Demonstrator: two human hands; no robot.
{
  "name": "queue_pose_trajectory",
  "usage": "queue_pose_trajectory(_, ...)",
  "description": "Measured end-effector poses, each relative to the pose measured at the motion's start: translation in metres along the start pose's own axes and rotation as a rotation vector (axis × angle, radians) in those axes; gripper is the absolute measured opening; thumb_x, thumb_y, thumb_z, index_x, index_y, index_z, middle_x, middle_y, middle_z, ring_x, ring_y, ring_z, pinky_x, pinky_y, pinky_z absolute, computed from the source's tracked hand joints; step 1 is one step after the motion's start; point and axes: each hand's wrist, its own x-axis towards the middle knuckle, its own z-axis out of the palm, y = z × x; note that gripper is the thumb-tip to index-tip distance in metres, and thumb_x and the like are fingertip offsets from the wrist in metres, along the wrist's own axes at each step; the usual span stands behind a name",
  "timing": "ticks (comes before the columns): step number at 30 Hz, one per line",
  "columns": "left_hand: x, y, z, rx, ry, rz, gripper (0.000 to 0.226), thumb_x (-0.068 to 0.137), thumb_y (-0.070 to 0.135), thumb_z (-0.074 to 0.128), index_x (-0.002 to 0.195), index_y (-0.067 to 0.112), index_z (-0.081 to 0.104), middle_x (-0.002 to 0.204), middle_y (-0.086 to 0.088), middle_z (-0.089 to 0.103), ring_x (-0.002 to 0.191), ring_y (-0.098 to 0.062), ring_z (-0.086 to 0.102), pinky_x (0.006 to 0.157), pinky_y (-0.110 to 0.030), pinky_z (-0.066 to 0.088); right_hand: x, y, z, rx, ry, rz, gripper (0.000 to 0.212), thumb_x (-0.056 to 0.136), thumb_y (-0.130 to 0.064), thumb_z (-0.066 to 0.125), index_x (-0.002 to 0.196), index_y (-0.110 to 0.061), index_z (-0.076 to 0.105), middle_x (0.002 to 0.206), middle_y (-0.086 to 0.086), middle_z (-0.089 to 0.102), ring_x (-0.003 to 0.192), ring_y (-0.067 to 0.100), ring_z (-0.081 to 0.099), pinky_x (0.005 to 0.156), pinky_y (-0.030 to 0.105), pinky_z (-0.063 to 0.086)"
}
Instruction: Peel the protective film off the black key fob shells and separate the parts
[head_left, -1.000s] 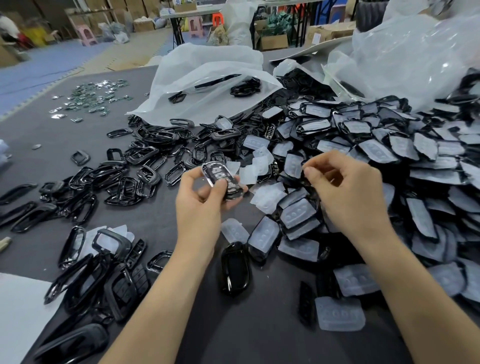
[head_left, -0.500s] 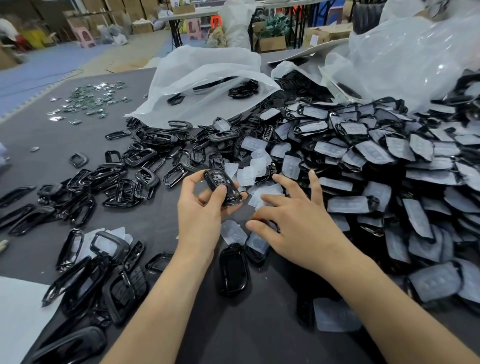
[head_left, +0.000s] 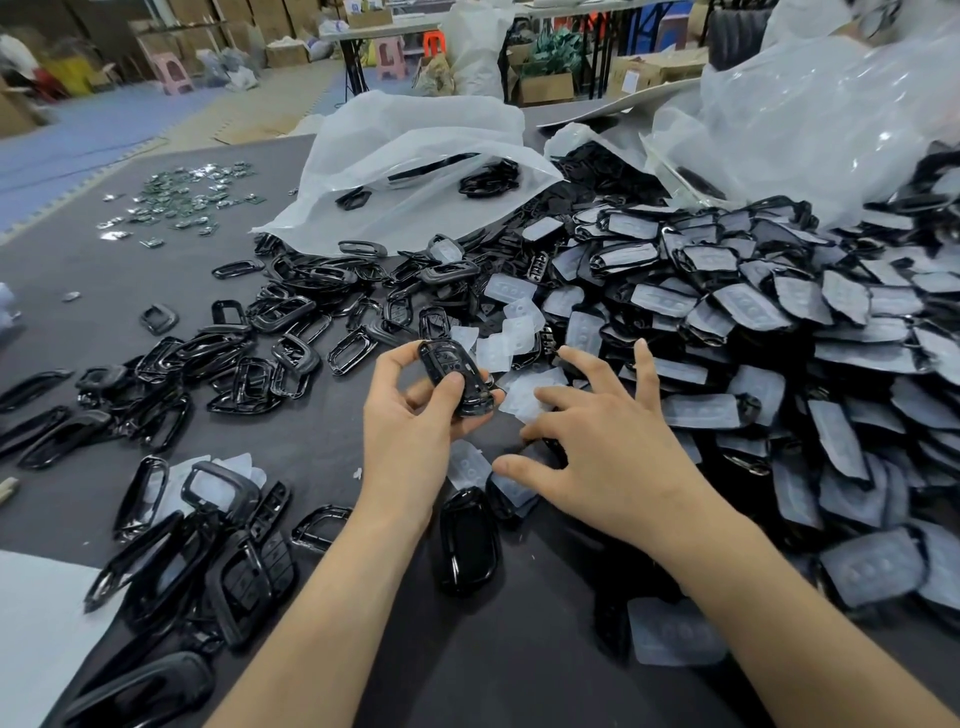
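Observation:
My left hand (head_left: 410, 431) grips a black key fob shell (head_left: 456, 376) between thumb and fingers, held above the dark table (head_left: 311, 452). My right hand (head_left: 602, 447) is spread flat with straight fingers, resting over film-covered shells (head_left: 511, 491) and loose film pieces (head_left: 527, 395) just right of the held shell. A big heap of film-covered black shells (head_left: 753, 322) fills the right side. A bare glossy black shell (head_left: 470, 540) lies below my left hand.
Peeled black frames (head_left: 260, 353) are scattered at the left, with more parts (head_left: 208, 551) at the lower left. Open plastic bags (head_left: 410, 171) lie at the back. Small metal pieces (head_left: 182, 200) lie far left. A white sheet (head_left: 36, 623) covers the near-left corner.
My right hand came down from a raised pinch beside the shell and spread flat onto the film-covered shells. My left hand kept holding the shell, drifting slightly lower.

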Motion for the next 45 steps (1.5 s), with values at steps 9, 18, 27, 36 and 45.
queue_pose_trajectory(9, -0.001, 0.0, 0.002, 0.066, -0.04, 0.009, 0.026, 0.097, -0.002, 0.048, 0.106, 0.023, 0.049, 0.086, -0.008, 0.073, 0.078, -0.026, 0.074, 0.061, -0.026, 0.057, -0.001, 0.0, -0.002, 0.275, 0.307, 0.019, 0.029, 0.091, -0.032, 0.06, 0.113, -0.014, 0.07, 0.12, -0.003, 0.066, 0.132, 0.017, 0.042, 0.117, 0.054, 0.006)
queue_pose_trajectory(18, -0.006, 0.002, 0.003, 0.087, -0.197, 0.032, 0.024, 0.096, -0.001, 0.051, 0.11, 0.019, 0.053, 0.088, -0.007, 0.075, 0.08, -0.024, 0.074, 0.062, -0.026, 0.058, -0.003, 0.0, -0.011, 0.985, 0.498, 0.169, 0.013, 0.085, -0.012, 0.07, 0.093, -0.023, 0.069, 0.076, -0.009, 0.067, 0.068, 0.005, 0.063, 0.068, 0.022, 0.053)
queue_pose_trajectory(27, -0.009, 0.002, 0.006, 0.084, -0.268, 0.006, 0.023, 0.097, -0.002, 0.049, 0.111, 0.017, 0.053, 0.09, -0.011, 0.075, 0.077, -0.03, 0.074, 0.062, -0.026, 0.057, 0.001, 0.005, -0.01, 1.344, 0.45, 0.243, 0.027, 0.089, 0.004, 0.06, 0.1, -0.021, 0.057, 0.078, -0.003, 0.074, 0.068, 0.018, 0.07, 0.071, 0.032, 0.06)
queue_pose_trajectory(36, -0.008, 0.001, 0.006, 0.094, -0.26, -0.016, 0.024, 0.095, -0.001, 0.052, 0.109, 0.019, 0.055, 0.084, -0.004, 0.076, 0.072, -0.025, 0.074, 0.059, -0.024, 0.057, -0.001, 0.001, -0.016, 1.559, 0.414, 0.193, 0.013, 0.089, 0.003, 0.06, 0.084, -0.008, 0.063, 0.065, -0.002, 0.07, 0.062, 0.007, 0.067, 0.057, 0.019, 0.054)
queue_pose_trajectory(45, -0.008, 0.0, 0.004, 0.094, -0.275, -0.004, 0.025, 0.095, -0.002, 0.052, 0.109, 0.019, 0.055, 0.082, -0.003, 0.076, 0.07, -0.02, 0.074, 0.058, -0.023, 0.057, -0.003, 0.0, -0.019, 1.593, 0.404, 0.194, 0.013, 0.091, 0.001, 0.058, 0.091, -0.012, 0.058, 0.063, 0.007, 0.069, 0.055, 0.017, 0.065, 0.052, 0.024, 0.054)
